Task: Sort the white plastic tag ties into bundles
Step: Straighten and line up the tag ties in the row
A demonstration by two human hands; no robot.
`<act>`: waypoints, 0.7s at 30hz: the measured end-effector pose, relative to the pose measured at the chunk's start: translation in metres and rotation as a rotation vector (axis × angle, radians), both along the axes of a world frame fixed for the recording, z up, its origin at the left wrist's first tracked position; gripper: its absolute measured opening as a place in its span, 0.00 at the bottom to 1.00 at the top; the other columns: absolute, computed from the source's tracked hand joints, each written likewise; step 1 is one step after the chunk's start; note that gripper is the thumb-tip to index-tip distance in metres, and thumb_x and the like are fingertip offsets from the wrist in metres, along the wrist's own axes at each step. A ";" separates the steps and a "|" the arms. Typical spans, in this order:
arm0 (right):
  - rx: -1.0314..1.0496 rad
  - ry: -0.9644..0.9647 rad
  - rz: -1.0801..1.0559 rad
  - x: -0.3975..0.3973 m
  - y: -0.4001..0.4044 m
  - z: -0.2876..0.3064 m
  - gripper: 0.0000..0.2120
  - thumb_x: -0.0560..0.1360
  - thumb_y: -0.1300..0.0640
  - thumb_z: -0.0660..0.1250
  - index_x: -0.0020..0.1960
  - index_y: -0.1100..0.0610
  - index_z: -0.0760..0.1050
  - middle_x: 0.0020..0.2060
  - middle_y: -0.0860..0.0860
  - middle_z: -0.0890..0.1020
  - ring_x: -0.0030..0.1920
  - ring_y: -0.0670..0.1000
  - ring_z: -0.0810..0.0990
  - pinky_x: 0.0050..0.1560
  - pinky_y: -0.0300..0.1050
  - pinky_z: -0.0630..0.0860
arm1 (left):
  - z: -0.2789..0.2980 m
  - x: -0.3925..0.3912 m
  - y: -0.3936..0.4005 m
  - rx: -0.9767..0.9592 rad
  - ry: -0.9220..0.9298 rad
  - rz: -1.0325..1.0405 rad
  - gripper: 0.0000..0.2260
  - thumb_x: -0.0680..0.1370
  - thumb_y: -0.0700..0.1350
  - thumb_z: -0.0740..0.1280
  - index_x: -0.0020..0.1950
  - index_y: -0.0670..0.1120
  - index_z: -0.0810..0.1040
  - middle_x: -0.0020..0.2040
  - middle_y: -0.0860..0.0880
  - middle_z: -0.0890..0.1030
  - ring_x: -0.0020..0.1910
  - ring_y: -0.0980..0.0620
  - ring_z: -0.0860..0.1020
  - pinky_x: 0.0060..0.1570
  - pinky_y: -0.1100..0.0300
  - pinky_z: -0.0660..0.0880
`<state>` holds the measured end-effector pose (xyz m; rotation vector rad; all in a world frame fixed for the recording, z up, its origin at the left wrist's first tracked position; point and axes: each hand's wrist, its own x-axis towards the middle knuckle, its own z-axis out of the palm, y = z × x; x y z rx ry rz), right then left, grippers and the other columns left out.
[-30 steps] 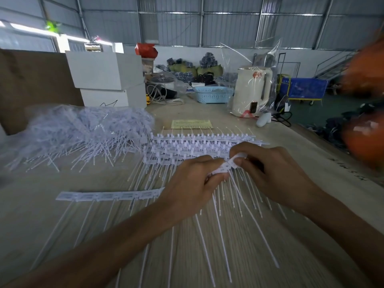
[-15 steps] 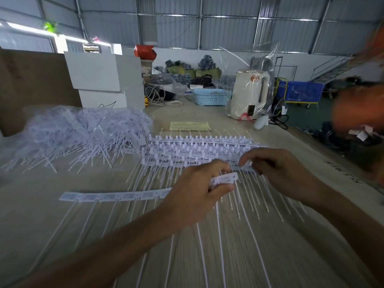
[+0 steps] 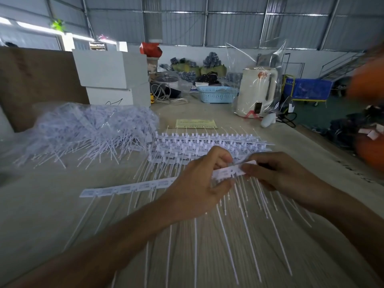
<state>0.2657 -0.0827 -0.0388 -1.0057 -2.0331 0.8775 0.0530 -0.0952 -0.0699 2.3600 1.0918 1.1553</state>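
The left hand (image 3: 199, 183) and the right hand (image 3: 278, 175) are both pinching one strip of white tag ties (image 3: 232, 172) just above the table (image 3: 41, 215), its thin tails hanging toward the person. Just behind the hands, a stack of tie strips (image 3: 207, 143) is lying flat, partly hidden by the knuckles. A loose heap of ties (image 3: 93, 132) is sitting to the left, with white boxes (image 3: 112, 75), a blue basket (image 3: 217, 94) and a wrapped kettle (image 3: 255, 92) standing farther back.

no legible text anywhere
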 end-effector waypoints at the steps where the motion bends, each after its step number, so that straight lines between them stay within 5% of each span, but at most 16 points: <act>1: -0.032 0.015 -0.018 0.002 0.001 -0.001 0.12 0.78 0.51 0.66 0.42 0.56 0.82 0.28 0.50 0.71 0.28 0.48 0.66 0.32 0.44 0.63 | 0.000 -0.002 0.001 0.024 0.047 0.039 0.14 0.78 0.48 0.71 0.60 0.55 0.70 0.52 0.55 0.81 0.49 0.58 0.80 0.45 0.55 0.80; 5: -0.078 0.101 -0.036 0.000 0.001 -0.002 0.14 0.76 0.49 0.67 0.45 0.59 0.82 0.27 0.51 0.68 0.27 0.47 0.63 0.29 0.41 0.60 | -0.001 -0.008 0.003 0.129 0.192 0.143 0.10 0.80 0.53 0.67 0.59 0.50 0.78 0.45 0.52 0.82 0.41 0.54 0.79 0.40 0.51 0.78; 7: 0.005 0.048 -0.021 -0.003 -0.002 -0.001 0.10 0.77 0.48 0.67 0.43 0.52 0.83 0.27 0.49 0.69 0.27 0.47 0.64 0.29 0.40 0.62 | -0.003 -0.009 0.001 0.186 0.252 0.146 0.12 0.82 0.52 0.63 0.61 0.48 0.78 0.46 0.51 0.83 0.40 0.53 0.79 0.39 0.55 0.76; 9: 0.135 -0.082 -0.006 -0.003 -0.005 0.001 0.09 0.78 0.50 0.66 0.42 0.48 0.82 0.28 0.51 0.72 0.28 0.48 0.66 0.31 0.41 0.65 | -0.005 -0.008 -0.001 0.224 0.329 0.129 0.11 0.83 0.50 0.62 0.62 0.47 0.77 0.44 0.51 0.81 0.38 0.53 0.76 0.37 0.58 0.72; 13: 0.256 -0.210 0.030 -0.001 -0.005 0.002 0.07 0.79 0.54 0.66 0.47 0.55 0.81 0.37 0.61 0.78 0.33 0.57 0.72 0.36 0.48 0.69 | -0.008 -0.006 -0.005 0.281 0.424 0.095 0.09 0.81 0.39 0.66 0.61 0.44 0.77 0.42 0.49 0.80 0.36 0.56 0.68 0.38 0.61 0.66; 17: 0.386 -0.300 0.051 0.004 -0.004 0.003 0.06 0.79 0.57 0.66 0.49 0.57 0.81 0.39 0.55 0.80 0.33 0.49 0.72 0.35 0.39 0.67 | -0.009 -0.006 -0.004 0.288 0.439 0.089 0.11 0.79 0.36 0.67 0.60 0.43 0.78 0.42 0.47 0.80 0.36 0.56 0.67 0.37 0.62 0.65; 21: 0.603 -0.445 0.034 0.002 -0.003 0.003 0.04 0.80 0.61 0.67 0.46 0.58 0.79 0.39 0.48 0.76 0.37 0.41 0.72 0.39 0.38 0.68 | -0.010 -0.006 -0.005 0.212 0.410 0.066 0.12 0.77 0.34 0.65 0.59 0.44 0.80 0.42 0.46 0.82 0.35 0.51 0.76 0.34 0.62 0.69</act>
